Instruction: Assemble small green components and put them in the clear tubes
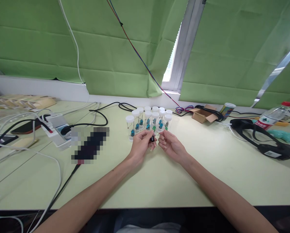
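My left hand point(142, 142) is closed, its thumb and fingers pinching a small black electronic component point(152, 138), perhaps a capacitor. My right hand point(171, 145) faces it with curled fingers, the thumb and index pinched on a thin wire lead point(158, 134) that runs between the hands. Directly behind both hands stands a group of clear plastic vials point(129, 127) with white caps, upright on the table. Blue parts with long wire legs show inside many of them, and a green part point(166, 127) in the right one. My fingers hide some of the vials' lower ends.
A white power strip point(59, 129) with tangled cables lies left, near a blurred-out dark object point(91, 145). An open cardboard box point(203, 114) and a round can point(227, 110) stand back right. Farther right are a black headset-like strap point(259, 136) and a red-capped bottle point(272, 116).
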`<state>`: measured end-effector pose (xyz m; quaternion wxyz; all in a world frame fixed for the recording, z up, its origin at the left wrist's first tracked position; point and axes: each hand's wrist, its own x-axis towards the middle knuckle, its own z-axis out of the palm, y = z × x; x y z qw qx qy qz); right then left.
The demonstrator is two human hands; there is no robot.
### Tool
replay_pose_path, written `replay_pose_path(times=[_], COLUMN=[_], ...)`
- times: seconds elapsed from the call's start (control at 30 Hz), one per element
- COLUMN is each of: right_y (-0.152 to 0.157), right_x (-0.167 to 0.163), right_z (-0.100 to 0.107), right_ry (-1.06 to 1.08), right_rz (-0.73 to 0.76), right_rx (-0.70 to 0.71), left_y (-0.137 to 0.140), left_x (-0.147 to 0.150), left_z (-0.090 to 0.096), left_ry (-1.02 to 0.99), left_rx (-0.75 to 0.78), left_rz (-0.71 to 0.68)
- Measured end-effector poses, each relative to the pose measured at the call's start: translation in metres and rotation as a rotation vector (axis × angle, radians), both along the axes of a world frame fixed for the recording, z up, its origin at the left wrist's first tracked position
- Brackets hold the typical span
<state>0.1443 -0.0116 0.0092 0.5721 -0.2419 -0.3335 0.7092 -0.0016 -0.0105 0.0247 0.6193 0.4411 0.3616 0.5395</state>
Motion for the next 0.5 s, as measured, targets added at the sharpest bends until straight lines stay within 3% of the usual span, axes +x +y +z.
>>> replay_pose_path(times=[0.5], right_y=[0.0041], right_x=[0.0021], right_z=[-0.0045], right_ry=[0.016], right_rz=[0.009], right_rx=[-0.02], left_y=[-0.0011], left_x=[0.0008], left_z=[-0.0008], left_ry=[0.082], left_rx=[0.065], left_rz=[-0.016])
